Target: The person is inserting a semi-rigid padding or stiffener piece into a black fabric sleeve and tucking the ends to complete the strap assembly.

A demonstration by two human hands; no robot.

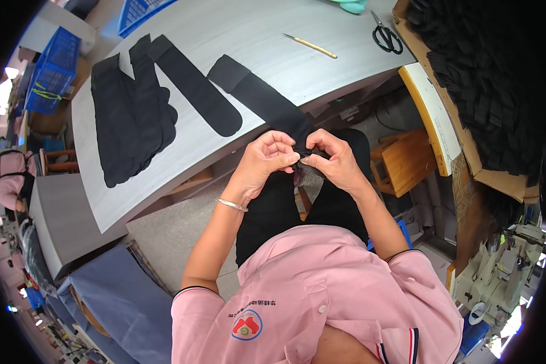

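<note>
Black sock [267, 100], trailing off the grey table [236, 30], is pinched by left hand [267, 159] and right hand [333, 159] fingers.

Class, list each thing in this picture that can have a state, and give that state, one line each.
Long black sock: one end pinched by both hands, rest lying on the grey table.
Left hand: pinching.
Right hand: pinching.
Black-handled scissors: closed, lying flat.
Pile of black socks: flat, overlapping.

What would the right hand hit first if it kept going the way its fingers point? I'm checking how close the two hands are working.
The right hand points toward the person's left, so it would meet the left hand almost at once; both pinch the same black sock.
</note>
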